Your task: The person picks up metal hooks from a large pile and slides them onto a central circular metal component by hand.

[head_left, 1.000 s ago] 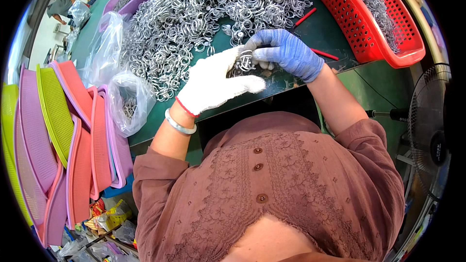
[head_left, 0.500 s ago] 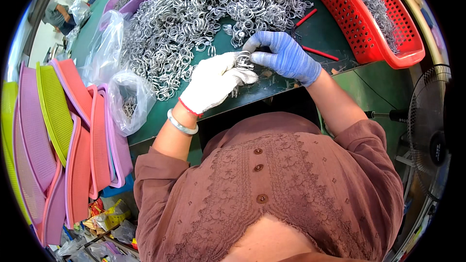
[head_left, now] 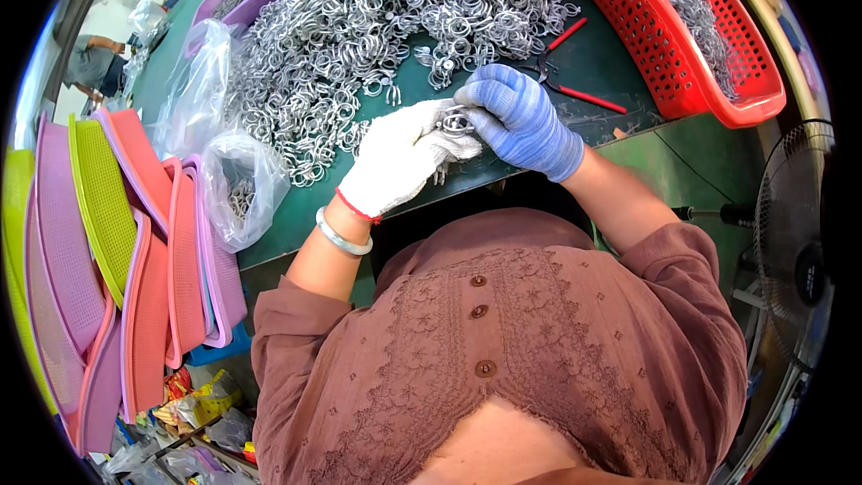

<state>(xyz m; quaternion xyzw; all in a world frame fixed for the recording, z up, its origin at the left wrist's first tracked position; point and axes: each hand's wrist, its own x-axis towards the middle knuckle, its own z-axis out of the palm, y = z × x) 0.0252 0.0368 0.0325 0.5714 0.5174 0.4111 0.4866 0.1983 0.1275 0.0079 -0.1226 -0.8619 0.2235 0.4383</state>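
The green bench (head_left: 620, 54) runs away from me, and most of it is buried under the heap (head_left: 377, 27) of silver wire rings, piled within arm's reach so I can pull from its near edge without leaning. On my right the red basket (head_left: 709, 45) sits tilted on the bench corner, more rings lying in it, close enough to reach with that arm. To my left the trays (head_left: 117, 251), pink, purple and green, stand on edge in a stack, out of the working space. A clear bag (head_left: 238, 184) slumps just beside the heap with a few rings inside, mouth up toward me.

My left hand (head_left: 400, 157), in a white glove, is curled round a small bunch of rings (head_left: 455, 121), bracing them at the bench's near edge. My right hand (head_left: 521, 121), in a blue glove, is closed over the same bunch from above, fingers bent onto it; I judge the two meet there so one steadies while the other works the wire. The pliers (head_left: 561, 72), red-handled, lie just beyond my right knuckles, untouched.
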